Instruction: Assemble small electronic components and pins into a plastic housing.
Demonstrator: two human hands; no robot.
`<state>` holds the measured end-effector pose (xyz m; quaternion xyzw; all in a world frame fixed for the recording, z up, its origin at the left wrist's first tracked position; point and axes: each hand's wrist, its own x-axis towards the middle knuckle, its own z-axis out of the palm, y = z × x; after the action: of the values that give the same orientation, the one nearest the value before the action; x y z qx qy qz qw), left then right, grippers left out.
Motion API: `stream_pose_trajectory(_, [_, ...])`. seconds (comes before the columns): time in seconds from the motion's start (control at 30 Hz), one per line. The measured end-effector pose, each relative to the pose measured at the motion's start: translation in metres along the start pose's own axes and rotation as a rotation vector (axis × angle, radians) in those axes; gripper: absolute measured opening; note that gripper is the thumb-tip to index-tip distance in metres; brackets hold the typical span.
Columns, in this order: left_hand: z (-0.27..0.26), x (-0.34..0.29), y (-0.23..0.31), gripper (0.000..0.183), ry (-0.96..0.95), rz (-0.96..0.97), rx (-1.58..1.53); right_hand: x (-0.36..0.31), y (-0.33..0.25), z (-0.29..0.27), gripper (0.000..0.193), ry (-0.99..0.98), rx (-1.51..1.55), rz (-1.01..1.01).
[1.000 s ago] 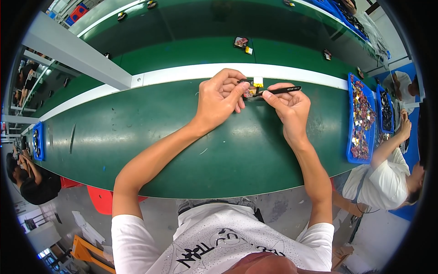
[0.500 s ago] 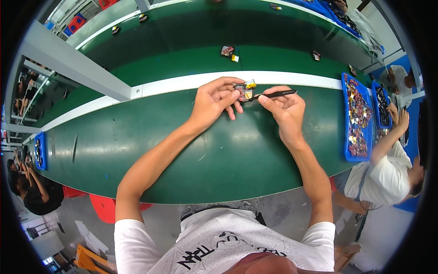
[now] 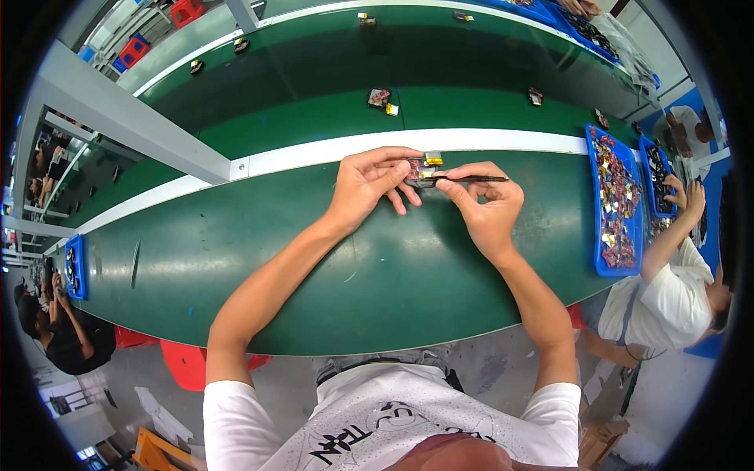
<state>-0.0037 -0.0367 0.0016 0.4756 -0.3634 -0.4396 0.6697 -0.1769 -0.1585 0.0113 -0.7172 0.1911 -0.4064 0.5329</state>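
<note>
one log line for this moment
left hand: holds small part | right hand: holds thin dark tool at part | over green table

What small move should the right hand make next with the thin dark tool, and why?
Probably ease the tool's tip a little further left into the small red part. The left hand pinches that part, the right hand holds the thin dark tool level, pointing at it.

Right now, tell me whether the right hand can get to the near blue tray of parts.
Probably yes. The blue tray lies on the green bench to the right of the right hand, with only bare belt between them. But that hand is pinching a thin dark tool, so it isn't free.
</note>
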Motion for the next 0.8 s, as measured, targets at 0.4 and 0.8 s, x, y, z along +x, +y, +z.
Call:
stream_pose_trajectory(0.4, [0.0033,-0.0013,-0.0009,0.032,0.023,0.021,0.031,-0.0040,0.0042,0.0034,0.009,0.010,-0.093,-0.082])
stream_pose_trajectory(0.8, [0.0061,-0.0017,-0.0035,0.029,0.046,-0.010,0.020,-0.0056,0.0043,0.0029,0.009,0.018,-0.186,-0.214])
